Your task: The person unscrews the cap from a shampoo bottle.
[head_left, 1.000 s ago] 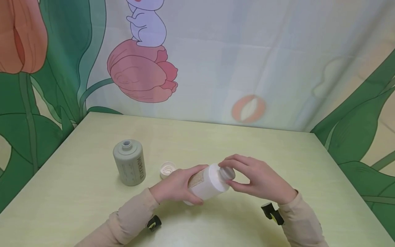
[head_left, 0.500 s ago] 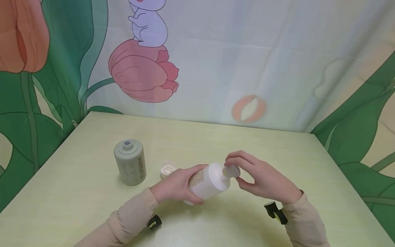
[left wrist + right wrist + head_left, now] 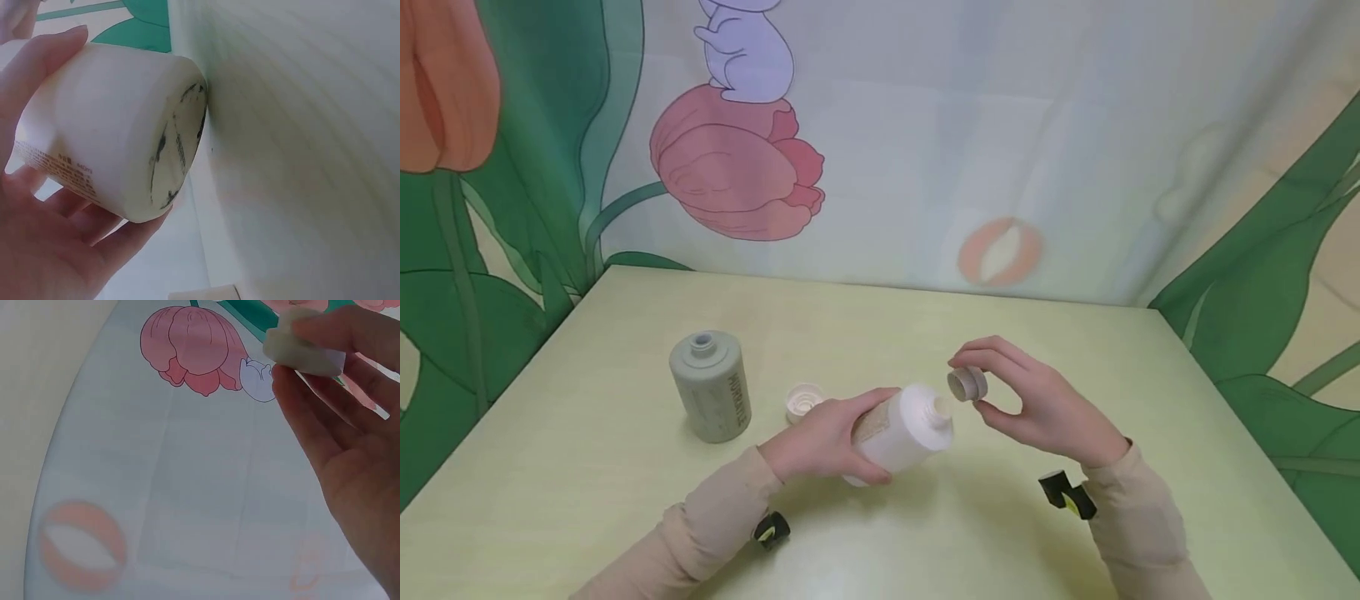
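My left hand (image 3: 823, 442) grips a white bottle (image 3: 891, 437) round its body. The bottle is tilted, its uncapped threaded neck pointing up and to the right. In the left wrist view, dark scuffs mark the bottle's base (image 3: 179, 150), and small print runs along its side. Just beyond the neck, my right hand (image 3: 1045, 408) pinches a pale bottle cap (image 3: 967, 384) between thumb and fingers. Its hollow end faces the bottle, with a small gap between them. The right wrist view shows the same cap (image 3: 306, 353) at the fingertips.
A grey-green bottle (image 3: 711, 392) with an open neck and dark lettering stands upright at the left. Between it and the white bottle lies another white cap (image 3: 805, 400), partly behind my left hand. A printed curtain (image 3: 880, 150) hangs behind the pale table (image 3: 1000, 533).
The cap has come off the white bottle's neck; my right hand has drawn it away, right and upward. My left hand keeps its hold on the bottle. The head view has shifted slightly.
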The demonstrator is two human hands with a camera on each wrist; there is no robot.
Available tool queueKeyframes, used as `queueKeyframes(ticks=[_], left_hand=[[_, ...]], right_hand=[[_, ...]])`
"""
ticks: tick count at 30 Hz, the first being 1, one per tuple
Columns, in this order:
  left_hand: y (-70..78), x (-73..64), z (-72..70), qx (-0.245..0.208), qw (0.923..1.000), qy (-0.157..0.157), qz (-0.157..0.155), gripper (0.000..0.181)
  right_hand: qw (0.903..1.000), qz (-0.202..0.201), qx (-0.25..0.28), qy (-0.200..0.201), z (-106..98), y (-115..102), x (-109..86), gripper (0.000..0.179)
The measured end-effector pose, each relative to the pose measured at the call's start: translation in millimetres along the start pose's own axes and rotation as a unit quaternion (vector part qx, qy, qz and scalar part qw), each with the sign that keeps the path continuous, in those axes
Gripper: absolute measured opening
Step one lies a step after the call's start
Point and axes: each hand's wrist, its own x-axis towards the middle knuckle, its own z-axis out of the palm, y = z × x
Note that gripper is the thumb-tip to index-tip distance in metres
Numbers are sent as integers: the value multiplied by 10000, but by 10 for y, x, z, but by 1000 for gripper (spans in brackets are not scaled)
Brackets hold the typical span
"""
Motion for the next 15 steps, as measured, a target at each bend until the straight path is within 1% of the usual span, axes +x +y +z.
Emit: queueKeyframes(ticks=[3, 7, 11, 13, 15], left_hand=[[29, 9, 19, 69, 9998, -87, 184, 84], [87, 51, 23, 59, 9989, -188, 421, 83], [192, 156, -18, -449, 9974, -147, 541, 83], [268, 247, -43, -767, 9951, -135, 610, 82], [361, 356, -64, -985, 9927, -166, 679, 82]], right_hand=[[10000, 80, -47, -21, -8, 42, -54, 52], [9996, 184, -92, 174, -64, 107, -175, 49], [9983, 455, -167, 311, -187, 183, -340, 47], [9965, 732, -266, 310, -265, 229, -442, 47], [9932, 1030, -432, 315, -341, 288, -562, 48]])
